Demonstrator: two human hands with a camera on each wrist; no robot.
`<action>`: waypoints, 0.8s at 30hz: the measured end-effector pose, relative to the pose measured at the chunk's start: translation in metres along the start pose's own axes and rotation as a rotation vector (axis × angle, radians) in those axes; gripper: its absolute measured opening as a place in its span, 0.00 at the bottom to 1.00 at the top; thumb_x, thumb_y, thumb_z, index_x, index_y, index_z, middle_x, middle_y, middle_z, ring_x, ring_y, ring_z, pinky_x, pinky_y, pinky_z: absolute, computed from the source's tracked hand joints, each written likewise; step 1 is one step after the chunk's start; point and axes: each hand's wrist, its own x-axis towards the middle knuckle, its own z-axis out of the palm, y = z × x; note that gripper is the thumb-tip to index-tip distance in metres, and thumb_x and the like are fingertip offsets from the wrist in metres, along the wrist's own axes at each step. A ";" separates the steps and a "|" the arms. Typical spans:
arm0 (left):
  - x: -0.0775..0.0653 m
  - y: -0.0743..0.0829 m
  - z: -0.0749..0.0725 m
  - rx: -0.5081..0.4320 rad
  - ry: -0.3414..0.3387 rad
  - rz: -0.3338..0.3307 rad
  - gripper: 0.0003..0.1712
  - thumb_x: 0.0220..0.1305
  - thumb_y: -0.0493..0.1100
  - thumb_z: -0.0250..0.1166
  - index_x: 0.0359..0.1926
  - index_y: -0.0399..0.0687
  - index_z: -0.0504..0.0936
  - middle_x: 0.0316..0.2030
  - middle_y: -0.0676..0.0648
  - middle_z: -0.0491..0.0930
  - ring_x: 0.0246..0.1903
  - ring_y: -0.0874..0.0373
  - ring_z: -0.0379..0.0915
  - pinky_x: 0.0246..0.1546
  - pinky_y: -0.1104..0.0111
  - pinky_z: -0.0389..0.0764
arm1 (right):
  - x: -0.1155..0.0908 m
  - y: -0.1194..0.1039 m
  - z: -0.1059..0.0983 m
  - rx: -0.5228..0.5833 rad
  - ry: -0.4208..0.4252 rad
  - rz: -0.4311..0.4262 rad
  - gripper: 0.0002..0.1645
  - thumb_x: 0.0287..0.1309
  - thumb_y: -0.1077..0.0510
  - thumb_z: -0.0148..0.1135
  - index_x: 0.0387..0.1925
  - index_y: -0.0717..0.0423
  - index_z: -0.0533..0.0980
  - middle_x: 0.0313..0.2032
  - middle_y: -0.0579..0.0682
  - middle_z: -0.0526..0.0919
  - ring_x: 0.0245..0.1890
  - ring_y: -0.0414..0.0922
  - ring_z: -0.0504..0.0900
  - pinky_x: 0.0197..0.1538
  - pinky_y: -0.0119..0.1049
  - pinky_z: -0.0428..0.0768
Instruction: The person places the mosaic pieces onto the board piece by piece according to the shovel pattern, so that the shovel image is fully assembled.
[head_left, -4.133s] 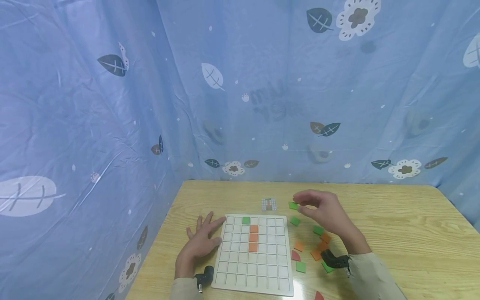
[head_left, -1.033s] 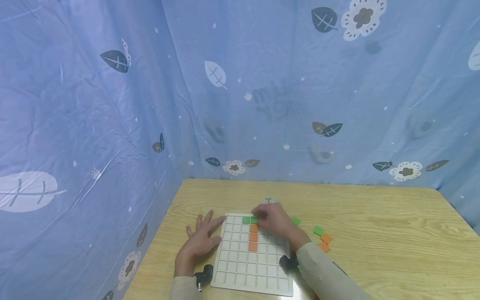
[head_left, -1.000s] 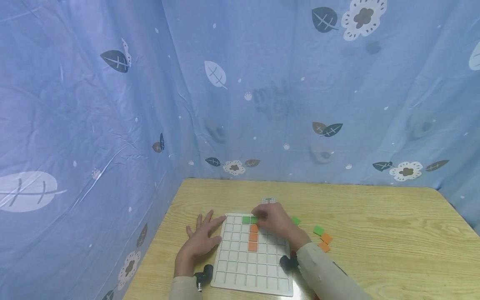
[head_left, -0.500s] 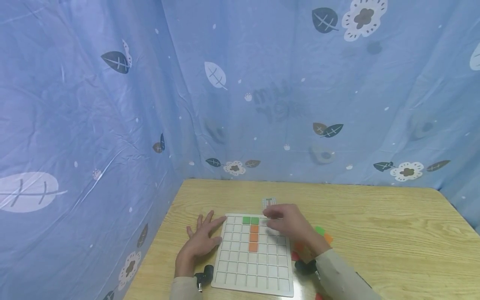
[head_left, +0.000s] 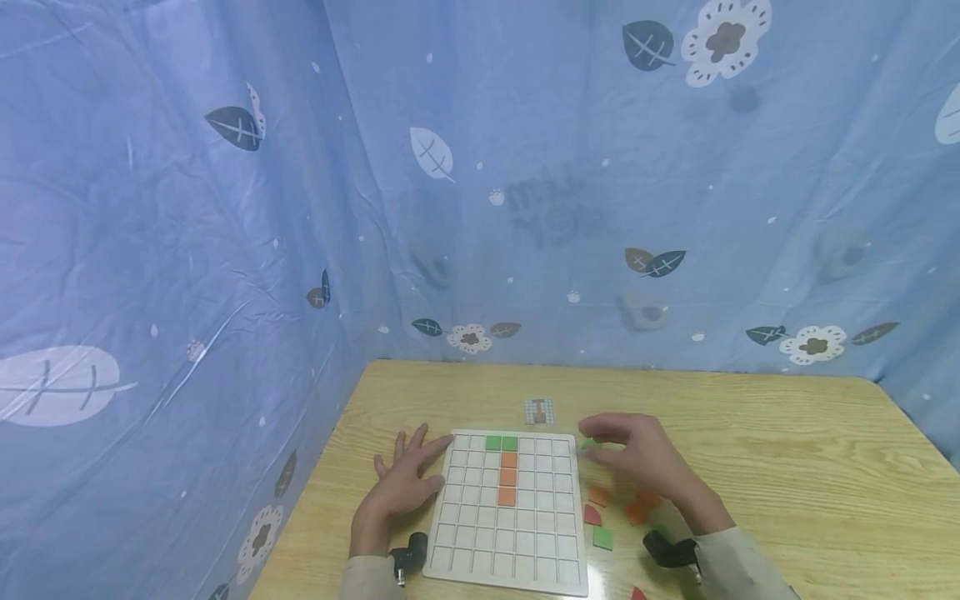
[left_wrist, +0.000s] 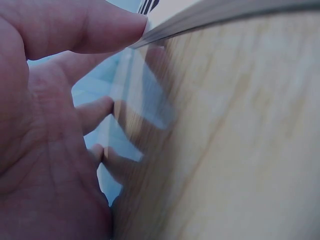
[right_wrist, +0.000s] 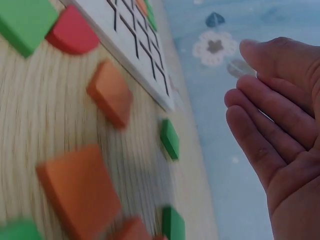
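Observation:
A white grid board (head_left: pixel 476 533) lies on the table with two green square tiles (head_left: pixel 510 443) side by side in its top row. Three orange tiles (head_left: pixel 508 477) run down a column below the right-hand green one. At the board's left edge rests my left hand (head_left: pixel 401 490), fingers spread; in the left wrist view its thumb (left_wrist: pixel 115 30) touches the board's side. My right hand (head_left: pixel 641 457) hovers right of the board, thumb and fingers apart and holding nothing. Near its fingertips a loose green tile (right_wrist: pixel 170 139) lies on the tabletop, partly hidden in the head view.
A small printed card (head_left: pixel 539 411) lies behind the board. More pieces are scattered right of it: orange tiles (head_left: pixel 598 496), a red quarter-round piece (head_left: pixel 592 514), a green tile (head_left: pixel 602 537) and another red piece (head_left: pixel 638 593) at the front. A blue patterned curtain (head_left: pixel 570 208) stands behind.
My right hand has brought a green tile from behind the loose pieces to the board's top row, let go, and moved back right. My left hand has stayed in place.

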 end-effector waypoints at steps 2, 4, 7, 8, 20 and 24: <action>0.001 0.000 0.000 0.003 0.002 -0.001 0.41 0.63 0.38 0.68 0.78 0.61 0.77 0.88 0.34 0.48 0.86 0.25 0.24 0.71 0.19 0.14 | -0.005 0.004 -0.007 -0.002 0.015 -0.014 0.21 0.64 0.56 0.79 0.57 0.55 0.88 0.54 0.50 0.93 0.54 0.56 0.93 0.57 0.42 0.91; 0.001 0.000 0.001 0.004 0.006 0.002 0.40 0.63 0.38 0.69 0.77 0.61 0.78 0.88 0.34 0.49 0.86 0.24 0.24 0.71 0.19 0.14 | -0.010 0.008 -0.013 -0.005 0.028 -0.003 0.22 0.64 0.55 0.79 0.58 0.55 0.88 0.55 0.50 0.93 0.53 0.55 0.93 0.56 0.37 0.91; 0.001 0.000 0.000 0.007 0.005 0.002 0.40 0.63 0.38 0.69 0.77 0.61 0.78 0.88 0.34 0.49 0.86 0.24 0.24 0.71 0.19 0.14 | -0.017 0.013 -0.020 0.002 0.051 0.025 0.23 0.64 0.54 0.79 0.58 0.56 0.88 0.55 0.51 0.93 0.55 0.56 0.93 0.55 0.33 0.90; 0.000 0.001 0.000 0.004 0.007 0.004 0.40 0.63 0.38 0.69 0.77 0.61 0.78 0.88 0.34 0.49 0.86 0.24 0.24 0.71 0.19 0.14 | -0.019 0.015 -0.022 0.007 0.058 0.039 0.23 0.64 0.55 0.79 0.59 0.56 0.88 0.56 0.51 0.93 0.55 0.56 0.93 0.55 0.32 0.90; -0.001 0.001 0.002 0.013 0.015 0.001 0.41 0.62 0.38 0.69 0.77 0.60 0.78 0.87 0.34 0.50 0.86 0.24 0.25 0.71 0.19 0.15 | -0.034 0.024 -0.039 0.019 0.110 0.080 0.25 0.64 0.55 0.80 0.60 0.57 0.87 0.57 0.56 0.92 0.56 0.57 0.92 0.54 0.27 0.88; -0.001 0.000 0.001 0.014 0.009 0.006 0.41 0.62 0.39 0.69 0.78 0.60 0.77 0.88 0.34 0.49 0.86 0.25 0.25 0.71 0.19 0.14 | -0.036 0.027 -0.042 -0.007 0.125 0.090 0.25 0.64 0.55 0.79 0.60 0.58 0.86 0.56 0.57 0.92 0.56 0.59 0.92 0.53 0.27 0.88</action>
